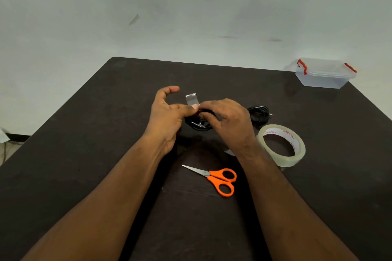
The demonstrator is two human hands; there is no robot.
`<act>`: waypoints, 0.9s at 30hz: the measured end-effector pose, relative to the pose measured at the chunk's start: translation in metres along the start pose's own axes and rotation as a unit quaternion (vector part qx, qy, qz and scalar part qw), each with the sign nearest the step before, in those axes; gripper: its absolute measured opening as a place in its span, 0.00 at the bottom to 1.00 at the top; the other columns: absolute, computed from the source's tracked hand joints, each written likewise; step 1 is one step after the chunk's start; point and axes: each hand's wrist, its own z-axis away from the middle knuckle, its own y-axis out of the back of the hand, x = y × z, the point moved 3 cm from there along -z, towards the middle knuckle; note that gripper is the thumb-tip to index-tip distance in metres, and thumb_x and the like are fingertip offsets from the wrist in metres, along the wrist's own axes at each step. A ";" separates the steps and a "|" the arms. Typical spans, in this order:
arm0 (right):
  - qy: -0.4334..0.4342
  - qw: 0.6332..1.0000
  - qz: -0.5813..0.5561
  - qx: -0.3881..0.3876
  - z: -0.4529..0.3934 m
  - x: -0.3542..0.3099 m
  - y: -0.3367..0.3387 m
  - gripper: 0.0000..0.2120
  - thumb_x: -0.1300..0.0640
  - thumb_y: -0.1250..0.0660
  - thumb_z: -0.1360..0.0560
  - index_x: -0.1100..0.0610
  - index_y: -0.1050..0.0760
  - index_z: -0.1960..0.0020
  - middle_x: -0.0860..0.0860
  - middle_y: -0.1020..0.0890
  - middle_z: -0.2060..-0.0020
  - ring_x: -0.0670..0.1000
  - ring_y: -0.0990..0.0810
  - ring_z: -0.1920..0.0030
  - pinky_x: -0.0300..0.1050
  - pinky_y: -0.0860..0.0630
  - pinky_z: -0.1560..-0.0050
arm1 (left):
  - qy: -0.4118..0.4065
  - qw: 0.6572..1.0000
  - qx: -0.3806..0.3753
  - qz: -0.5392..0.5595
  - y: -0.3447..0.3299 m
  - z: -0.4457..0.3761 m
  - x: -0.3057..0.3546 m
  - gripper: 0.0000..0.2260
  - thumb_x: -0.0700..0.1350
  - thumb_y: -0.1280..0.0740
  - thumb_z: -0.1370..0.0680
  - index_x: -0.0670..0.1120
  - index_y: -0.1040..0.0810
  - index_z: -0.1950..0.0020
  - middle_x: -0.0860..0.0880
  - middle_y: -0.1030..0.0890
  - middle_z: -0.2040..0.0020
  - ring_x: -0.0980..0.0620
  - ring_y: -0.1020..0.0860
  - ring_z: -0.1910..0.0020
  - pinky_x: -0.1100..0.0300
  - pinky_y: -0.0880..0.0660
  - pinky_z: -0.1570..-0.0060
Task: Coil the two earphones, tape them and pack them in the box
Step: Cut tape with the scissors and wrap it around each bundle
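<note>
A coiled black earphone point(198, 125) is held just above the dark table point(84, 154) between my two hands. My left hand point(166, 116) pinches the coil with its thumb raised. My right hand point(229, 121) grips the coil from the right. A clear strip of tape point(192, 99) stands up from the coil between my fingers. The second black earphone point(259, 115) lies coiled on the table just right of my right hand. A clear plastic box point(324, 75) with red clips, lid on, stands at the far right corner.
A roll of clear tape point(282, 146) lies right of my right wrist. Orange-handled scissors point(220, 179) lie shut between my forearms, blades pointing left. A small scrap of tape point(230, 152) lies by my right wrist. A pale wall rises behind the table's far edge.
</note>
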 end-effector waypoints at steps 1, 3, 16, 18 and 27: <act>-0.004 1.000 0.001 0.002 0.000 0.001 0.001 0.10 0.53 0.32 0.26 0.54 0.18 0.47 0.48 0.15 0.58 0.49 0.19 0.60 0.45 0.24 0.56 | -0.020 1.000 -0.009 -0.018 0.000 0.001 0.002 0.28 0.30 0.28 0.30 0.47 0.33 0.34 0.42 0.18 0.64 0.48 0.17 0.60 0.58 0.21 0.53; -0.004 1.000 0.012 0.002 0.000 0.003 0.001 0.12 0.51 0.34 0.25 0.54 0.18 0.46 0.49 0.15 0.60 0.49 0.20 0.61 0.42 0.26 0.56 | -0.063 0.997 -0.024 -0.049 -0.002 0.003 0.004 0.27 0.33 0.28 0.28 0.48 0.34 0.33 0.40 0.17 0.63 0.47 0.17 0.59 0.59 0.21 0.52; -0.028 0.998 0.047 -0.033 0.000 0.007 -0.002 0.10 0.55 0.34 0.25 0.55 0.19 0.46 0.50 0.19 0.62 0.52 0.22 0.62 0.48 0.26 0.60 | -0.228 0.932 -0.054 -0.275 -0.003 0.009 0.010 0.32 0.35 0.24 0.31 0.53 0.31 0.32 0.50 0.17 0.64 0.58 0.17 0.58 0.67 0.23 0.51; -0.028 0.996 0.068 -0.040 -0.001 0.004 -0.004 0.10 0.56 0.35 0.25 0.56 0.19 0.47 0.50 0.19 0.62 0.52 0.22 0.61 0.47 0.28 0.60 | -0.263 0.900 -0.036 -0.345 -0.003 0.010 0.013 0.27 0.37 0.24 0.31 0.51 0.27 0.36 0.54 0.18 0.64 0.60 0.19 0.59 0.72 0.25 0.53; -0.039 0.992 0.113 -0.028 -0.003 -0.003 -0.003 0.08 0.57 0.31 0.26 0.56 0.19 0.48 0.51 0.19 0.62 0.53 0.21 0.61 0.48 0.28 0.60 | -0.356 0.779 0.022 -0.515 -0.006 0.008 0.013 0.24 0.39 0.29 0.27 0.53 0.29 0.33 0.56 0.20 0.63 0.55 0.19 0.59 0.55 0.50 0.29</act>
